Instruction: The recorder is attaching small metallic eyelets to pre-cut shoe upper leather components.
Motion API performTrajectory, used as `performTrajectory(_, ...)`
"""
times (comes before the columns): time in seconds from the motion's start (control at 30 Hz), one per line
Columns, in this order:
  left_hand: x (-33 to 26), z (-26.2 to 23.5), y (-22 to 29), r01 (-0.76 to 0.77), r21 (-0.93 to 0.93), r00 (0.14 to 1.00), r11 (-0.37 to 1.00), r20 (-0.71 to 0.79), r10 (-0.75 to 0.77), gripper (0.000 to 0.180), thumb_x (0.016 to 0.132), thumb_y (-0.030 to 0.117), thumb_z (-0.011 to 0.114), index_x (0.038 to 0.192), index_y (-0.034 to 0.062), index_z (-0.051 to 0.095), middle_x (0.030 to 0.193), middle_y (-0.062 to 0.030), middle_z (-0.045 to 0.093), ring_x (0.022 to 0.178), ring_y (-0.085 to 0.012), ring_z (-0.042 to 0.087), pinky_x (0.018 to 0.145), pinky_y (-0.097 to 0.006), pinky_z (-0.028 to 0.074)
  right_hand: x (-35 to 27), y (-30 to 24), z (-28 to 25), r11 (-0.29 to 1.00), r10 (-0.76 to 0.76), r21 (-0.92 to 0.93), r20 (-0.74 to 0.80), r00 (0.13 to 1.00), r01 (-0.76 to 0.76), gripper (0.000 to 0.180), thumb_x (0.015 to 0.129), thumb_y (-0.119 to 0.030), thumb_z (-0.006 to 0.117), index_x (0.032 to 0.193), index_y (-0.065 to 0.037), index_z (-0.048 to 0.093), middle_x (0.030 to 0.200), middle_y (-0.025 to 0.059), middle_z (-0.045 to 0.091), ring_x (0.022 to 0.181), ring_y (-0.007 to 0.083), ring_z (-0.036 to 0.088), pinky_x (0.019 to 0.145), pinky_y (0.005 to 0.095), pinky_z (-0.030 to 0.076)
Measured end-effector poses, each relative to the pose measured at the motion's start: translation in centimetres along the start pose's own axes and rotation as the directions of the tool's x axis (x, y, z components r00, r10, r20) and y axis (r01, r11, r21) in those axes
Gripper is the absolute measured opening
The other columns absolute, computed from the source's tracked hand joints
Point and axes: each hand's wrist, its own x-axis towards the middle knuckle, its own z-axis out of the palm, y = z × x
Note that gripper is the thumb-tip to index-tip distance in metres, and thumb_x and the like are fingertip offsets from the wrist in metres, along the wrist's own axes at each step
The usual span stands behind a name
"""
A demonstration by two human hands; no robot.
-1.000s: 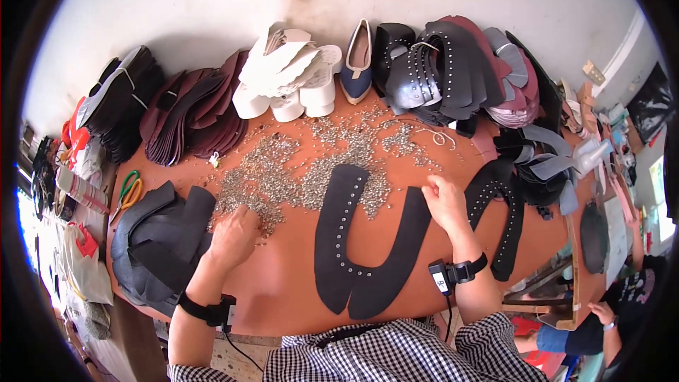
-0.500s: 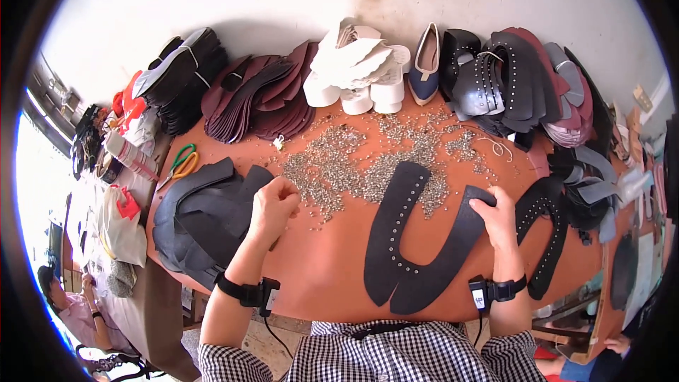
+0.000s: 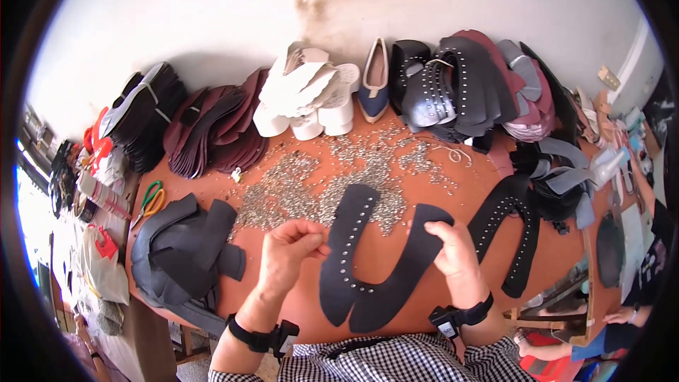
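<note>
A U-shaped black shoe-upper piece is held above the orange tabletop, with a row of silver studs along the inner edge of its left arm and around the bend. My right hand grips the end of its right arm, thumb on top. Close beside the studded left arm, my left hand is closed in a pinch; whatever sits between its fingertips is too small to make out. Loose metal studs lie scattered beyond both hands. A similar black studded piece rests to the right.
Plain black pieces are heaped at left, near scissors. Along the wall stand maroon pieces, white soles, a navy shoe and studded black uppers. Another person is at the right edge.
The head view has shifted, so the table appears lower and further left. My left hand has come from the plain black heap to the held piece. My right hand keeps its grip.
</note>
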Motion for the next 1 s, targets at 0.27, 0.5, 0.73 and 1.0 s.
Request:
performTrajectory(0.27,0.3,7.9,-2.2,-0.200,0.243,0.964,0.949,0.222,0.146,0.007,0.078,-0.002,0.059,0.085,0.0006,0.059,0.076,-0.0034,0.057,0.066,-0.0079,0.053,0.058,-0.021,0.044,-2.4,0.3,1.9,1.000,0.000,0.028,-0.032,0.999,0.001,0.020,0.079,0.000,0.053,0.097,0.003,0.060,0.089,0.0062,0.063,0.079,0.0126,0.060,0.069,0.0236,0.048)
performTrajectory(0.5,1.5,9.8,-3.3,-0.740,0.455,0.657,0.496,0.333,0.676,0.023,0.062,-0.009,0.068,0.080,0.0021,0.060,0.082,-0.0066,0.052,0.068,-0.0168,0.052,0.056,-0.025,0.043,-3.0,0.4,2.4,0.995,-0.054,0.089,0.065,0.996,0.048,0.021,0.082,0.000,0.052,0.101,0.004,0.059,0.094,0.0054,0.062,0.083,0.0099,0.057,0.073,0.0221,0.045)
performTrajectory(0.73,1.8,9.8,-3.6,-0.762,0.451,0.623,0.465,0.313,0.717,0.022,0.061,-0.009,0.068,0.078,0.0029,0.058,0.082,-0.0064,0.051,0.068,-0.0163,0.051,0.055,-0.025,0.042,-2.8,1.2,2.4,0.995,-0.060,0.078,0.064,0.996,0.055,0.020,0.082,0.000,0.053,0.102,0.002,0.058,0.088,0.0004,0.059,0.076,0.0041,0.052,0.068,0.0176,0.042)
performTrajectory(1.0,2.0,9.4,-3.1,-0.743,0.462,0.658,0.484,0.375,0.653,0.021,0.062,-0.008,0.067,0.076,0.0030,0.056,0.085,-0.0068,0.051,0.071,-0.0161,0.050,0.059,-0.025,0.043,-2.5,1.9,2.0,0.998,-0.043,0.038,0.057,0.997,0.041,0.015,0.083,-0.001,0.054,0.097,0.001,0.058,0.077,-0.0049,0.052,0.066,0.0007,0.043,0.058,0.0160,0.035)
